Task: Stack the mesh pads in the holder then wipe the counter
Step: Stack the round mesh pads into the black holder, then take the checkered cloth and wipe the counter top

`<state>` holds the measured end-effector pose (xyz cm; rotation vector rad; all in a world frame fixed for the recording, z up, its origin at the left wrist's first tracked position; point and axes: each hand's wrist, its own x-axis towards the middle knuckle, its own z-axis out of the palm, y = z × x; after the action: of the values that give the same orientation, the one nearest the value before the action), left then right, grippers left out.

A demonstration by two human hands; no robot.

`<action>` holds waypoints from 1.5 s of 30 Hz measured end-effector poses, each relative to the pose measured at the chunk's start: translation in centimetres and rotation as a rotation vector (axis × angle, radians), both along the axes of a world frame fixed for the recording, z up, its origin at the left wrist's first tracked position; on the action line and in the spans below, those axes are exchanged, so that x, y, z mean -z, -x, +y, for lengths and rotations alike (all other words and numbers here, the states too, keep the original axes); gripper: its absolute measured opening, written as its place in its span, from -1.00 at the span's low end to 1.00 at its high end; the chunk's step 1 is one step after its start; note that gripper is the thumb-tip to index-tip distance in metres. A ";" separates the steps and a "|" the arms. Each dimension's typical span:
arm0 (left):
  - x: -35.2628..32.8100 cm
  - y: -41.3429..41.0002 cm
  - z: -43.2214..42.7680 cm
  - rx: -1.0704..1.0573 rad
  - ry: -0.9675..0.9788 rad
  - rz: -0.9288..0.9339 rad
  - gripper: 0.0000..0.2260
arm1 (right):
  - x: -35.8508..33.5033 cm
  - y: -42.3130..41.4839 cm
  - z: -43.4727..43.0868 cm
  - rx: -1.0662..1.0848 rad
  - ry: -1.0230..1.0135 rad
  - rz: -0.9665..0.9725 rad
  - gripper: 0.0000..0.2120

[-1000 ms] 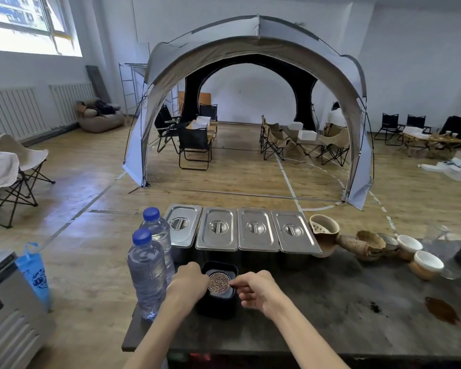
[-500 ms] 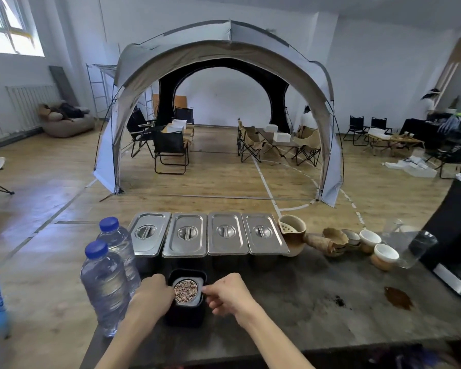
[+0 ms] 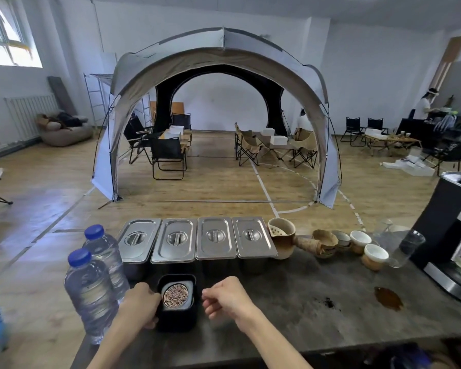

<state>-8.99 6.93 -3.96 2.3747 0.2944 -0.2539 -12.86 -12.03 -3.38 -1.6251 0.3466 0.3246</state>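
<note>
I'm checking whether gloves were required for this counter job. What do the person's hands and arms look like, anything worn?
The left hand and right hand are both bare: no gloves, no visible rings or watch. The forearms are bare too, with no sleeve in view.

The dark grey stone counter (image 3: 290, 315) carries two clear blue-capped water bottles (image 3: 89, 294), a black square holder (image 3: 176, 320), four lidded steel pans (image 3: 175, 242), white-lined ceramic cups (image 3: 375, 258), a black coffee machine (image 3: 447, 235) and a brown spill (image 3: 387, 298).
</note>
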 end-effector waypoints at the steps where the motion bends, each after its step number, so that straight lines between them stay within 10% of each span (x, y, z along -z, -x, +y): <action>1: -0.1 0.1 0.0 0.007 0.006 0.007 -0.80 | -0.1 0.1 -0.3 -0.010 0.005 -0.011 -0.79; 15: -2.1 1.6 -5.0 -0.027 0.003 -0.318 -0.92 | -0.1 2.2 -7.7 -0.044 0.022 -0.036 -0.83; 24: -2.2 3.8 -10.6 0.116 0.445 -0.103 -0.91 | -0.1 3.6 -14.2 0.076 -0.053 -0.035 -0.88; 45: 6.8 15.4 -11.2 0.235 0.797 0.186 -0.84 | 8.6 18.3 -15.7 0.282 -0.161 0.005 -0.80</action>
<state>-24.42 -4.23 -10.74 1.5914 -0.0157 -0.5828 -31.19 -27.73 -11.97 -1.3966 0.5338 0.1378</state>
